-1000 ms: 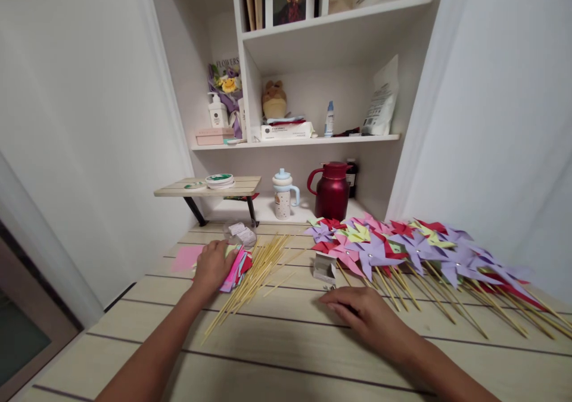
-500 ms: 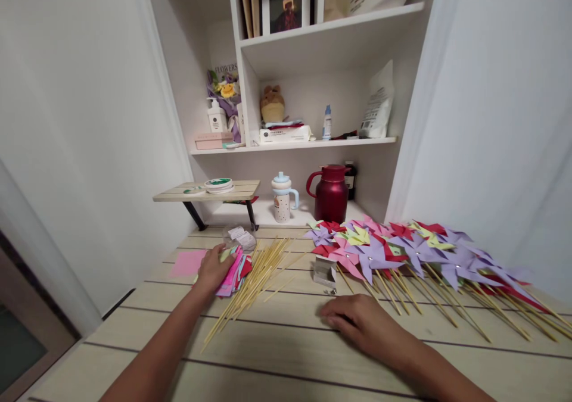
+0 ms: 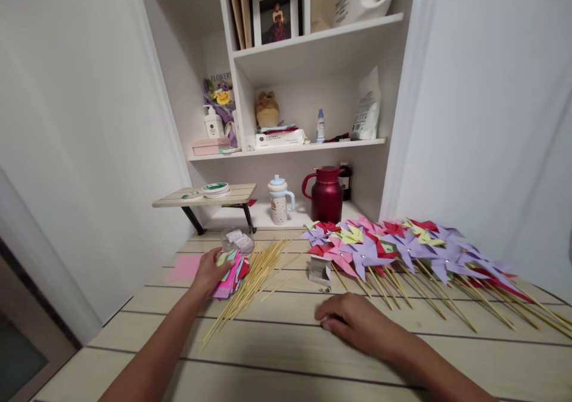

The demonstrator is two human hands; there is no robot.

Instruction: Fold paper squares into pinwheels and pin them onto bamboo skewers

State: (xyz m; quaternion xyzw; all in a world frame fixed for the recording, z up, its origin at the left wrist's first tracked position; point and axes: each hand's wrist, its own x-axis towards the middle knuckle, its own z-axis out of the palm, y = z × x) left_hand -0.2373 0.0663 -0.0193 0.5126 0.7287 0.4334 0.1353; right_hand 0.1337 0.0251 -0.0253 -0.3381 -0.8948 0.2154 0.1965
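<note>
The left hand (image 3: 209,272), a bit curled, touches the bright papers (image 3: 227,281); I can't tell if it grips them. Thin sticks (image 3: 251,284) lie just beside. The right hand (image 3: 345,317) is half curled on the worktop (image 3: 268,342); I can't see inside it. Near it are a little open box (image 3: 320,271) and paper pinwheels (image 3: 364,254).

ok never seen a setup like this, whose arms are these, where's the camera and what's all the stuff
No machine here: these are a person's own bare arms, seen from a camera worn on the head, looking forward and down. The left hand touches a pile of coloured paper; how firmly, I can't tell. The right hand rests loosely curled near a small open box, holding nothing visible. Between the hands, thin sticks lie on the table. Farther right are paper pinwheels on sticks.
</note>
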